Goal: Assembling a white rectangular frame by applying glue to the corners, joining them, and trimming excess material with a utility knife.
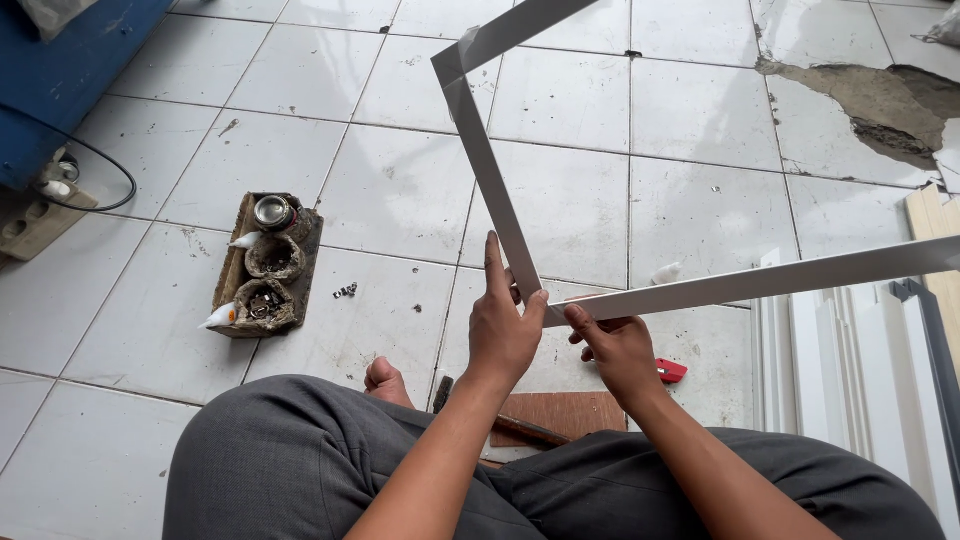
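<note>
- Grey-trousered knees (300, 470) sit lowest in the view, crossed under both forearms, with a bare toe (385, 380) showing just left of the left wrist.
- Above the knees, the left hand (505, 325) is closed on the white frame (490, 170) at its near corner, fingers pointing up along the strip that runs away from the person and thumb on its right edge.
- Just right of it, the right hand (615, 345) pinches the same corner from below, thumb on top of the strip that stretches off to the right.
- That frame is held up off the floor; a second corner shows far above the left hand, where another strip turns off toward the upper right.
- Below and between the hands lies a reddish-brown board (565, 410), with a dark tool handle (445, 392) at its left end.
- A small red object (671, 371) lies on the tiles just right of the right hand.
- Well left of the left hand stands a worn wooden tray (262, 268) of small cups holding hardware, a few loose metal bits (346, 291) near it.
- Right of the right hand, white profile strips (850, 350) lie stacked.
- Farther out, the white tiled floor (700, 200) has a broken patch (870, 105) at upper right.
</note>
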